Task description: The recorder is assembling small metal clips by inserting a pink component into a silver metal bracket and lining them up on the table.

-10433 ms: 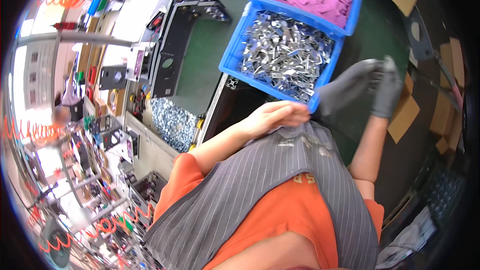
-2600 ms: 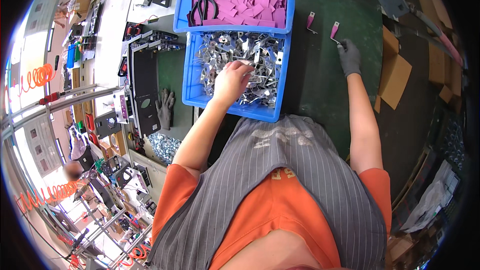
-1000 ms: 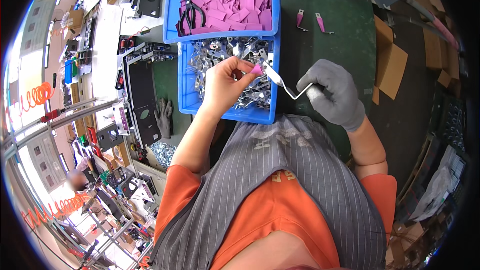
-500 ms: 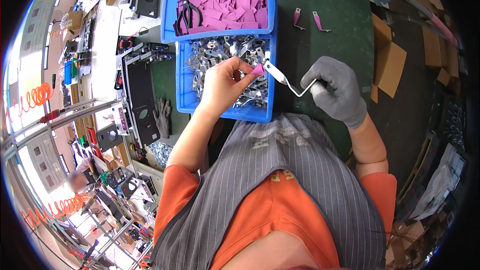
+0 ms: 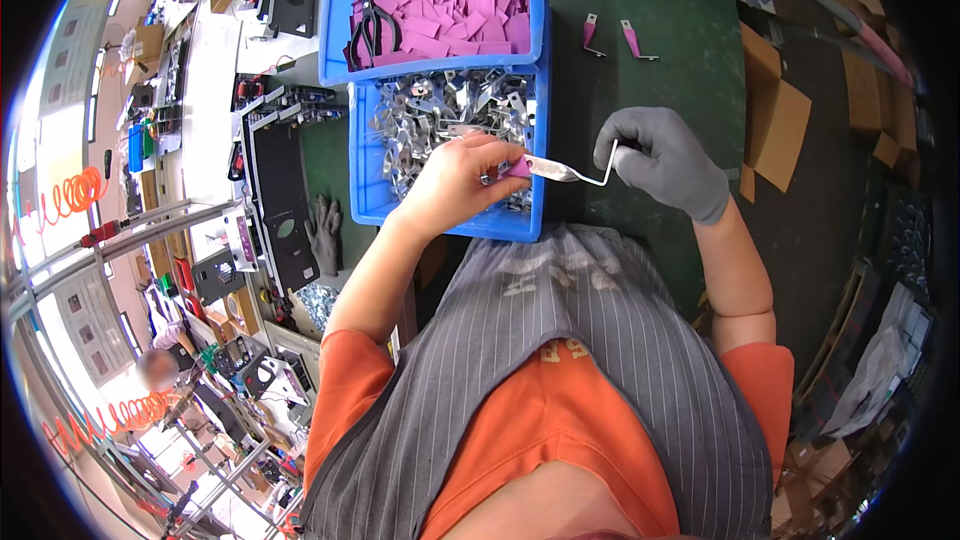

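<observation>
Brightness: your bench is evenly and well lit.
Source: strongest light comes from your far left, where the white table [image 5: 215, 60] washes out.
Shadows: soft and short under your hands on the green mat [image 5: 640, 90].
Distortion: straight edges bow toward the black rim.
Focus: centre is sharp for you; the left and right edges smear.

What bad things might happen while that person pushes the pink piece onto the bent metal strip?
The left hand is bare and presses a pink sleeve onto the thin metal bracket, so an edge might nick a finger. Only the gloved right hand steadies the bracket's far end, so it might twist or slip. If dropped, it could get lost among the loose metal parts in the blue bin below.
</observation>
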{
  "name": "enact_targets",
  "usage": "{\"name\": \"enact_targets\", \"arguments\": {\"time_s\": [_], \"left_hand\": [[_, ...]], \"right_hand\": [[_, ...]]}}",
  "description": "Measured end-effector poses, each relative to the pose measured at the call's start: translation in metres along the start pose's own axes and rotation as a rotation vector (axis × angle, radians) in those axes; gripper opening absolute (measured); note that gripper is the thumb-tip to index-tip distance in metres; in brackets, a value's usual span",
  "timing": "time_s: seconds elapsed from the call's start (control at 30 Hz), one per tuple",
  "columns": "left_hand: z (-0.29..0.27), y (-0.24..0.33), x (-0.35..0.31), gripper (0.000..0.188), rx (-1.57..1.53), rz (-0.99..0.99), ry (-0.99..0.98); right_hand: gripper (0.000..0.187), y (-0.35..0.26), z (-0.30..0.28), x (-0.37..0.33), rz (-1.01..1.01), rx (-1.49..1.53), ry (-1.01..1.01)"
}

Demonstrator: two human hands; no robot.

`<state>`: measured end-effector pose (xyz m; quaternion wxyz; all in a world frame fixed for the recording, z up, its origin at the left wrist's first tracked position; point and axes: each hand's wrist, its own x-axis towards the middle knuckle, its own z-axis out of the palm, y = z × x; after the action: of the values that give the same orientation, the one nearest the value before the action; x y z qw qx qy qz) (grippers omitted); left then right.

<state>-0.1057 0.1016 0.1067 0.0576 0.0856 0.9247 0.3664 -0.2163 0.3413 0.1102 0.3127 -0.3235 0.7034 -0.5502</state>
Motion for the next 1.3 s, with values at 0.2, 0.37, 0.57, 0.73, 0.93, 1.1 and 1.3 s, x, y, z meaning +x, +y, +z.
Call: {"name": "enact_targets", "arguments": {"time_s": [0.2, 0.37, 0.57, 0.73, 0.93, 1.1, 1.3], "left_hand": [[0.002, -0.002, -0.005, 0.026, -0.058, -0.010, -0.072], [0.002, 0.008, 0.001, 0.023, -0.068, 0.069, -0.074], [0.009, 0.010, 0.003, 0.018, 0.103, 0.149, -0.170], [0.011, 0.017, 0.009, 0.015, 0.141, 0.179, -0.185], [0.019, 0.016, 0.013, 0.030, 0.319, 0.217, 0.014], [0.031, -0.015, -0.008, 0.038, 0.072, -0.161, 0.248], [0.071, -0.038, -0.055, 0.028, 0.046, -0.366, 0.215]], "right_hand": [[0.014, 0.008, -0.002, 0.011, 0.062, 0.069, -0.142], [0.014, 0.011, 0.012, 0.015, 0.044, 0.062, -0.131], [0.027, 0.018, 0.025, 0.014, -0.202, -0.094, -0.007], [0.023, 0.026, 0.016, 0.009, -0.278, -0.375, -0.222], [0.018, 0.062, 0.011, 0.016, -0.242, -0.181, -0.080], [0.014, 0.201, -0.070, 0.032, -0.054, -0.678, 0.740], [0.017, 0.261, -0.096, 0.042, 0.278, -0.773, 0.663]]}}
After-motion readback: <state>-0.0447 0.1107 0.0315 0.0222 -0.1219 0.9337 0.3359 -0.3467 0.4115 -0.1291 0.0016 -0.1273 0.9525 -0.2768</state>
